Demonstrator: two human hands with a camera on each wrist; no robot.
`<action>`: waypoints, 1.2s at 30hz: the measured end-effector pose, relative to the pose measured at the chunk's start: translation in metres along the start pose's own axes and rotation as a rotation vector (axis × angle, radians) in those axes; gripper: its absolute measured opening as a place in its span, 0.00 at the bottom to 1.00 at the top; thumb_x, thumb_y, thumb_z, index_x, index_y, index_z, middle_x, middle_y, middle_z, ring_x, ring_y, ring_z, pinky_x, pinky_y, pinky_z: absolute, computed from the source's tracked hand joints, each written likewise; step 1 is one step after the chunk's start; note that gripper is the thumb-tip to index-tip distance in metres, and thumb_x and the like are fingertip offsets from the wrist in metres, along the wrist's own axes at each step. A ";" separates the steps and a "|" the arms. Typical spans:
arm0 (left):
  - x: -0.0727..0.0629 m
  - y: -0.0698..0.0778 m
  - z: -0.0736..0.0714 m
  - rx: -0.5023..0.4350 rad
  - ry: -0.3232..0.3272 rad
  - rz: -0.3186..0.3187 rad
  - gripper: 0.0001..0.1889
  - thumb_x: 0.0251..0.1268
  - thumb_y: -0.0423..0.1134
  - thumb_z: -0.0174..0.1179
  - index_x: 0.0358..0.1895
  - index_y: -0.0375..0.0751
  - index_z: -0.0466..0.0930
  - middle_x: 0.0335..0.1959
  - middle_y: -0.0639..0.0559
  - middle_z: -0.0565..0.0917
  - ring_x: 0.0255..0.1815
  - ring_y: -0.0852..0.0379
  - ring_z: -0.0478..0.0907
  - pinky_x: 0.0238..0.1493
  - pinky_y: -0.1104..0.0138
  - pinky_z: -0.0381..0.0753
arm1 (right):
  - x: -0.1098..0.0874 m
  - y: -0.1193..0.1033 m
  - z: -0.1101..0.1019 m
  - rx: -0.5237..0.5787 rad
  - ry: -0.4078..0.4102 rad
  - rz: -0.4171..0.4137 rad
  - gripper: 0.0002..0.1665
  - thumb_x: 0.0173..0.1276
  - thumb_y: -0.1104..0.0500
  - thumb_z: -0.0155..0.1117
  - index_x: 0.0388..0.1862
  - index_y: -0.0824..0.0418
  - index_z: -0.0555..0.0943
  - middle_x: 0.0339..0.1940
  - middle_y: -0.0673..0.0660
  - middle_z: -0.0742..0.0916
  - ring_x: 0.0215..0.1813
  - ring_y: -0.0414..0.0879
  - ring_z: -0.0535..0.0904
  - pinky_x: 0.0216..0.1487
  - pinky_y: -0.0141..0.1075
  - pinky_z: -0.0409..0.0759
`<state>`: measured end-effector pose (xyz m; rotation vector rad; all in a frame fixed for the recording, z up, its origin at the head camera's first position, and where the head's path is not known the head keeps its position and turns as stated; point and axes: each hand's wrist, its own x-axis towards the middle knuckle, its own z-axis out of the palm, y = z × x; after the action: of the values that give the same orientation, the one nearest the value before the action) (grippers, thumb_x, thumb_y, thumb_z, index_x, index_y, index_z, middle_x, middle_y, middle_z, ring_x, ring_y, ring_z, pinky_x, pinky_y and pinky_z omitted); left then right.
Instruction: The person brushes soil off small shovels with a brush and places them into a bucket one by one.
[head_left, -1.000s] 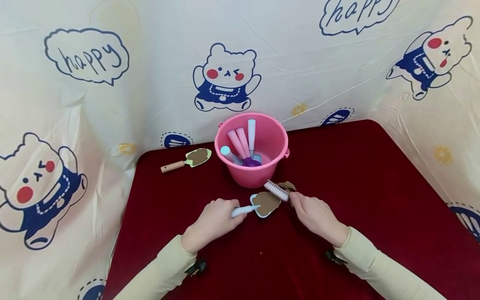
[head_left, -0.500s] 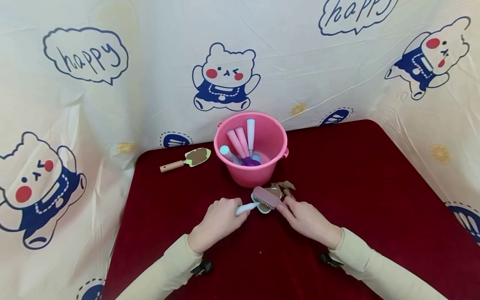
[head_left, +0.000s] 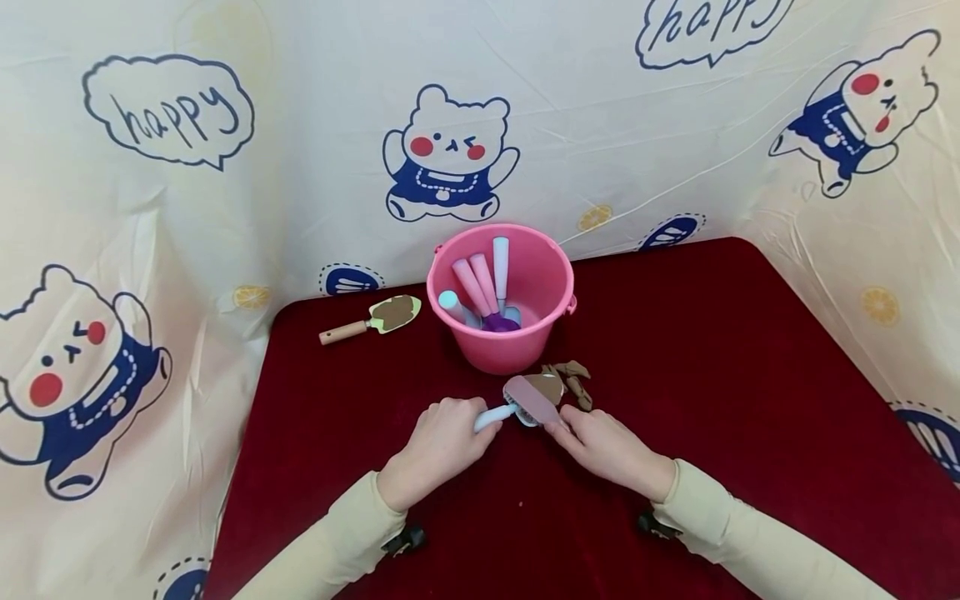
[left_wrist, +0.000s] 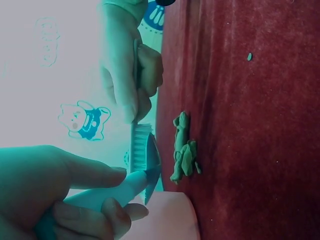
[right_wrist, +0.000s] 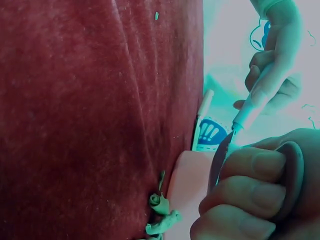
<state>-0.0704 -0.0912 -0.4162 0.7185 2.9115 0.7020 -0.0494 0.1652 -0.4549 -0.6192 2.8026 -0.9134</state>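
My left hand (head_left: 438, 442) grips the light blue handle of a small trowel (head_left: 492, 417), its blade pointing away to the right. Brown clay (head_left: 551, 386) coats the part of the blade that shows. With my right hand (head_left: 611, 443) I hold a pink scrub brush (head_left: 532, 400) by its handle. The brush lies across the blade near its neck and hides much of it. In the left wrist view, the white bristles (left_wrist: 141, 147) meet the trowel blade (left_wrist: 153, 162). Loose clay pieces (head_left: 577, 390) lie on the table just beyond my right hand.
A pink bucket (head_left: 498, 350) behind the trowel holds several tools with pink and blue handles. To its left lies a green trowel (head_left: 395, 313) with a wooden handle and brown clay on its blade. The red table (head_left: 750, 375) meets a printed curtain at the back.
The brush has moved left from beside the clay pieces onto the trowel blade and turned bristles down, then shifted slightly towards the handle. My left hand moved slightly right.
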 end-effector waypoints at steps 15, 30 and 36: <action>0.000 -0.002 0.000 0.007 0.019 -0.001 0.13 0.68 0.41 0.70 0.27 0.43 0.78 0.14 0.57 0.68 0.12 0.60 0.63 0.14 0.67 0.65 | 0.002 -0.008 0.003 -0.014 0.016 0.016 0.17 0.83 0.50 0.56 0.30 0.54 0.72 0.14 0.44 0.68 0.15 0.34 0.61 0.17 0.31 0.64; 0.000 -0.003 -0.001 0.003 0.036 0.007 0.13 0.67 0.42 0.71 0.28 0.44 0.79 0.15 0.57 0.68 0.13 0.60 0.64 0.14 0.68 0.65 | 0.003 -0.006 0.003 -0.027 0.042 0.013 0.17 0.83 0.50 0.56 0.31 0.55 0.72 0.14 0.44 0.69 0.14 0.34 0.62 0.17 0.31 0.65; 0.000 -0.002 -0.002 0.003 0.038 0.002 0.11 0.67 0.42 0.71 0.31 0.43 0.80 0.16 0.58 0.69 0.14 0.60 0.64 0.15 0.67 0.65 | 0.003 -0.005 0.001 -0.086 0.096 0.062 0.18 0.81 0.52 0.59 0.29 0.55 0.71 0.14 0.46 0.68 0.14 0.36 0.62 0.16 0.32 0.65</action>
<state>-0.0712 -0.0940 -0.4150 0.7167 2.9470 0.7205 -0.0496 0.1598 -0.4525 -0.5087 2.9414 -0.8362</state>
